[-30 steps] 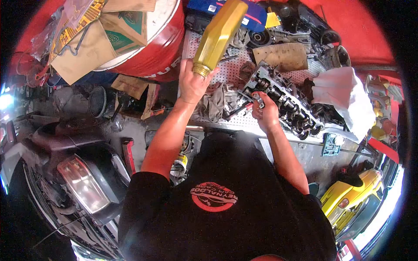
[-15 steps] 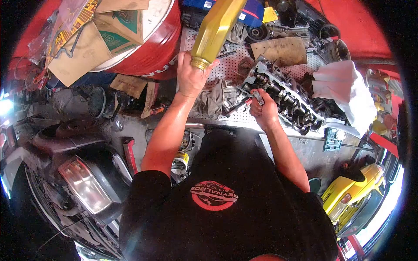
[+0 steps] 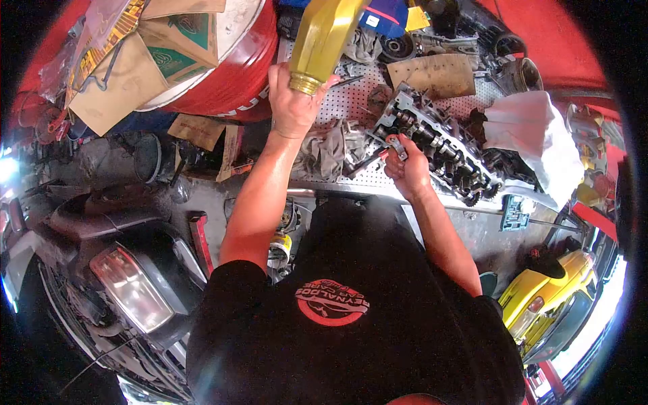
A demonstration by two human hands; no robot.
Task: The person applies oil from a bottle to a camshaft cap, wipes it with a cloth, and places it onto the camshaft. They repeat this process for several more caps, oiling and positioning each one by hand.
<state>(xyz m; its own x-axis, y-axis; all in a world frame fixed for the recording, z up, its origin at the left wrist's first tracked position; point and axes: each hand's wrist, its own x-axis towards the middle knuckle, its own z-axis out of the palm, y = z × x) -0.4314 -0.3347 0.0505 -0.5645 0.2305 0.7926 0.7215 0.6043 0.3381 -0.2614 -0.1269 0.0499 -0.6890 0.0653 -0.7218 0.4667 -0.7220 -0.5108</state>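
Note:
My left hand (image 3: pixel 293 108) grips a translucent yellow bottle (image 3: pixel 324 40) around its threaded neck end, over the perforated bench. The bottle slants up and to the right. Closed around a metal tool (image 3: pixel 397 147) is my right hand (image 3: pixel 410 170), beside the left edge of an engine cylinder head (image 3: pixel 442 145) with exposed camshafts. A red-handled tool (image 3: pixel 368 164) lies just left of that hand. Grey rags (image 3: pixel 332 150) rest on the bench between my hands.
A red drum (image 3: pixel 233 77) with cardboard (image 3: pixel 121 88) stands at upper left. A cardboard piece (image 3: pixel 432 77) and white cloth (image 3: pixel 533 138) lie near the cylinder head. At lower left is a car headlight (image 3: pixel 131 287); a yellow car (image 3: pixel 550 297) is at lower right.
My left hand and the yellow bottle have moved slightly up and to the left. My right hand has shifted only a little, still around the metal tool.

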